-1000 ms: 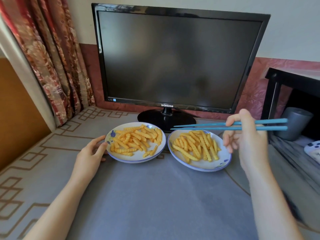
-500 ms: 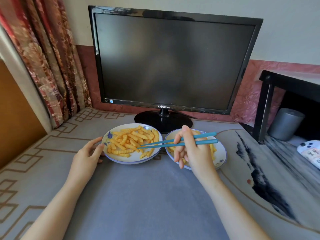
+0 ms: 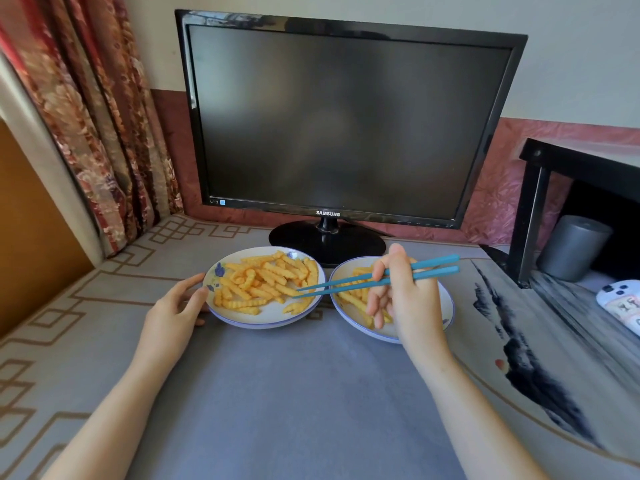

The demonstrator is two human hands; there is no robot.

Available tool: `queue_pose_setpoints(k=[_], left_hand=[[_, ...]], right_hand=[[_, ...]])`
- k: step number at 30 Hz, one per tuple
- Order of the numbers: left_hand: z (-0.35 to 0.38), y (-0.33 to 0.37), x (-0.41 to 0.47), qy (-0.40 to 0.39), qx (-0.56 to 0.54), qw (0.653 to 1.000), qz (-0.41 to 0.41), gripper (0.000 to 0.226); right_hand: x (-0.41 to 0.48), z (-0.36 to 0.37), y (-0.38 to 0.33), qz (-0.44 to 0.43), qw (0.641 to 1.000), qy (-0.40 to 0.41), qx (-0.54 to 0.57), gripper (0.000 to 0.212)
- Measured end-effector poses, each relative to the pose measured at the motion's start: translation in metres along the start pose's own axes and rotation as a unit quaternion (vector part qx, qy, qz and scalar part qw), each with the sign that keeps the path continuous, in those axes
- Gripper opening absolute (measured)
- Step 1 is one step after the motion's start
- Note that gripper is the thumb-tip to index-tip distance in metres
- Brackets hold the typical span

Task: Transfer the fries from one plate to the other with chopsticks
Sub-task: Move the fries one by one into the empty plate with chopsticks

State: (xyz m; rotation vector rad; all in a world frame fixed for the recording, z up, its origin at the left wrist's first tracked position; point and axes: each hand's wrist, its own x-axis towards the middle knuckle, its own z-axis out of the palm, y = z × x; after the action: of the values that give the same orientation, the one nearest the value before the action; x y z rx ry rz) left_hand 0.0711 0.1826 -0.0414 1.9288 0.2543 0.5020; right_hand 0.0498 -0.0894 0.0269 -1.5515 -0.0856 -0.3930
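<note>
Chopsticks (image 3: pixel 346 287) edged rightward — tips just inside left plate (image 3: pixel 263 323) rim.

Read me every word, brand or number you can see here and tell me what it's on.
"SAMSUNG": monitor, middle of lower bezel.
Small label, bezel's left corner: too small to read.
Button marks, bezel's right: too small to read.
Print on white object at right edge: blurred.

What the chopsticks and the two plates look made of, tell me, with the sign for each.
Chopsticks: probably plastic, an even matte teal all along with squared back ends; painted wood is possible.
Left plate and right plate: likely glazed ceramic, smooth white with a thin blue rim line and blue printed marks; melamine cannot be ruled out.
</note>
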Motion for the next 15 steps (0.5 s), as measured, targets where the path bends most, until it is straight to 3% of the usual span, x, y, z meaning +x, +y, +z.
queue_pose_setpoints(k=[10,15], left_hand=[[0.001,0.001,0.0,0.002,-0.001,1.0,-0.002,0.032],[0.001,0.001,0.0,0.001,-0.002,1.0,-0.003,0.032]], right_hand=[[-0.005,0.008,0.001,-0.03,0.996,-0.082,-0.006,0.043],[-0.009,0.012,0.003,-0.046,0.997,-0.063,-0.011,0.045]])
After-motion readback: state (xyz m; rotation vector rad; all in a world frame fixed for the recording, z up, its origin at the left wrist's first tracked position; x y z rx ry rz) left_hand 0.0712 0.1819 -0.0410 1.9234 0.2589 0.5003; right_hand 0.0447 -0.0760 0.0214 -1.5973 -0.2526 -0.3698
